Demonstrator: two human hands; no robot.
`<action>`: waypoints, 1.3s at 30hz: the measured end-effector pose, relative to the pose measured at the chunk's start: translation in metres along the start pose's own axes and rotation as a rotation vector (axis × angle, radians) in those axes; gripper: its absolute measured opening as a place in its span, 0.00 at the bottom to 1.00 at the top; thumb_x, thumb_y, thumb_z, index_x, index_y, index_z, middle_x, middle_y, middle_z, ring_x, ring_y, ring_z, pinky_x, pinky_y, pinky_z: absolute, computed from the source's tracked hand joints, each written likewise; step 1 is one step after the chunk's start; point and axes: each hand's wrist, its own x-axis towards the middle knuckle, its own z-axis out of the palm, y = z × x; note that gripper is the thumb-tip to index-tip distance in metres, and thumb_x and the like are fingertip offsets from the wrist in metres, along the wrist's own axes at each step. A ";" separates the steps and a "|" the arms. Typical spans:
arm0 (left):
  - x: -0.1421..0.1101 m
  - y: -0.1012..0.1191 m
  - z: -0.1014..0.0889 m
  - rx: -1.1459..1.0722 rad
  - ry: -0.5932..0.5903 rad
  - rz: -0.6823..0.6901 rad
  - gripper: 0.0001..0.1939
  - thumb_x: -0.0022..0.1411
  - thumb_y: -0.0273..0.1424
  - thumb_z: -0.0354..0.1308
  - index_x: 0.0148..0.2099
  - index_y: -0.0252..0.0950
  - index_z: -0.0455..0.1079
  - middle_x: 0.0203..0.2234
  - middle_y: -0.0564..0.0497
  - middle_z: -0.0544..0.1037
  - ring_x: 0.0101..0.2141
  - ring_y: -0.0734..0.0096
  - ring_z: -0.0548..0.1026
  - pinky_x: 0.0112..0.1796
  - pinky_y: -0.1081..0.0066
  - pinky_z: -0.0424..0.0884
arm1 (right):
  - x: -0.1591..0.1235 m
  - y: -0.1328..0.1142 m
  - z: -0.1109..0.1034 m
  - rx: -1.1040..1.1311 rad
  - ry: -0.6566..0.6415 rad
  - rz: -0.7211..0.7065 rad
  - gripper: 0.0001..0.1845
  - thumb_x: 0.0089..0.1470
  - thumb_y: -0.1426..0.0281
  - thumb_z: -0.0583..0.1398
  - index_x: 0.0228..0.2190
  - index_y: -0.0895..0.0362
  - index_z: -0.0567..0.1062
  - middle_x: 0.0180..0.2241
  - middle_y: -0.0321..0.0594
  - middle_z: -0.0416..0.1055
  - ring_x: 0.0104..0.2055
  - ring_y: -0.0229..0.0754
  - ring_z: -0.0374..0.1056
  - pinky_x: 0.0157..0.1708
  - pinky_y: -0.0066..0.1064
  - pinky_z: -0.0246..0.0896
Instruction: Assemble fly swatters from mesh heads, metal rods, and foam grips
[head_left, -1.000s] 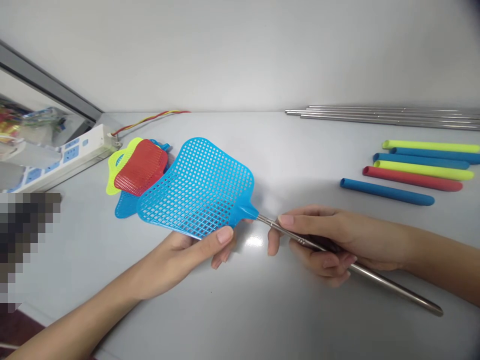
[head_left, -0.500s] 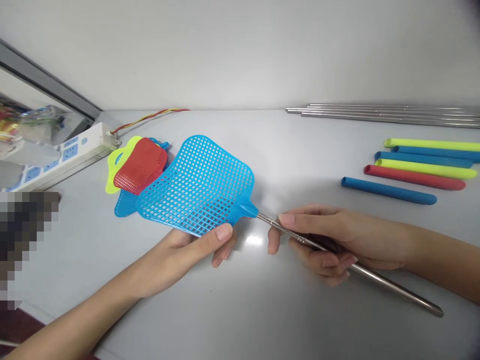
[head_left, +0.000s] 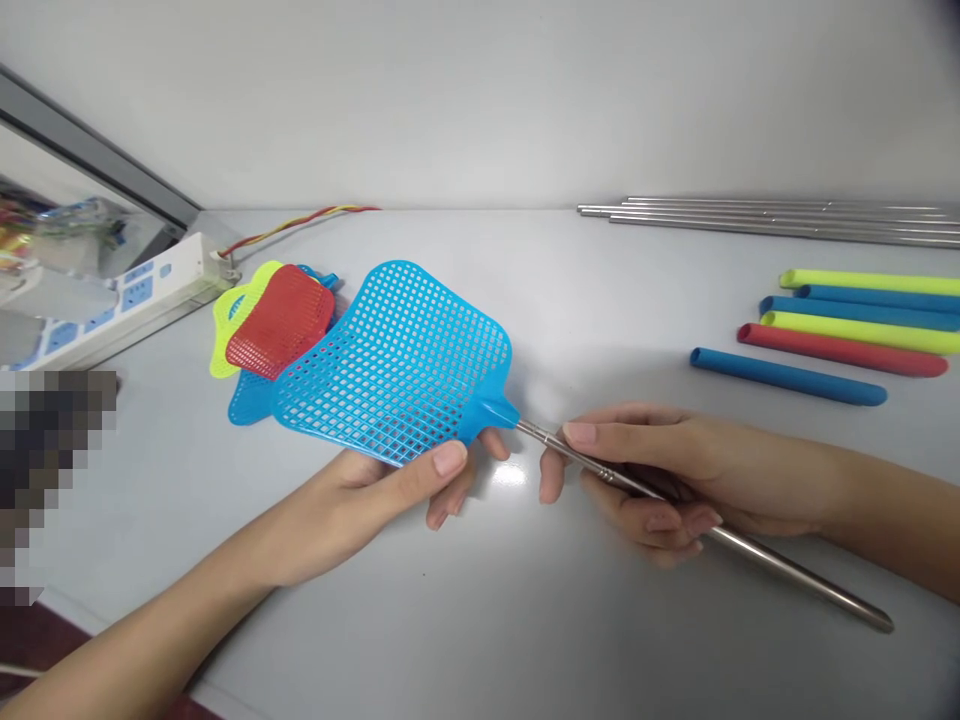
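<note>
A blue mesh fly swatter head (head_left: 397,360) is joined at its neck to a thin silver telescopic rod (head_left: 795,575). My left hand (head_left: 397,490) grips the head by its lower edge, thumb on top and fingers underneath, partly hidden by the mesh. Closed around the rod just right of the neck is my right hand (head_left: 652,470), with its thumb along the metal; the rod's thicker end sticks out to the lower right. Behind the blue head lies a pile of other swatter heads, with a red head (head_left: 281,320) over a yellow head (head_left: 225,345).
Several foam grip tubes lie at the right, with a blue tube (head_left: 787,377) nearest. Silver rods (head_left: 750,215) rest along the wall at the back right. A white power strip (head_left: 135,300) and a red-yellow cable (head_left: 300,225) are at the left.
The view has shifted slightly. More of my left fingers show below the swatter's neck. Both hands keep their hold on the swatter head and rod.
</note>
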 end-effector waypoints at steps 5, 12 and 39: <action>-0.002 -0.001 0.000 -0.012 0.000 0.010 0.15 0.64 0.39 0.43 0.43 0.35 0.65 0.27 0.54 0.68 0.26 0.78 0.66 0.31 0.75 0.64 | 0.000 0.000 0.000 -0.005 -0.002 0.006 0.16 0.59 0.61 0.49 0.34 0.58 0.72 0.13 0.26 0.52 0.14 0.26 0.42 0.15 0.19 0.46; -0.005 -0.004 -0.001 0.048 -0.016 0.014 0.13 0.65 0.36 0.42 0.43 0.36 0.64 0.29 0.53 0.69 0.28 0.77 0.67 0.31 0.76 0.66 | -0.001 0.000 -0.001 -0.024 0.006 0.022 0.17 0.59 0.61 0.49 0.34 0.58 0.72 0.14 0.27 0.53 0.14 0.26 0.42 0.16 0.19 0.46; -0.005 -0.004 -0.001 0.030 -0.015 -0.021 0.16 0.64 0.40 0.42 0.45 0.38 0.65 0.30 0.51 0.70 0.27 0.75 0.67 0.31 0.75 0.68 | 0.000 0.000 0.001 -0.018 0.010 0.003 0.16 0.58 0.61 0.50 0.34 0.59 0.71 0.14 0.27 0.53 0.14 0.27 0.44 0.16 0.21 0.46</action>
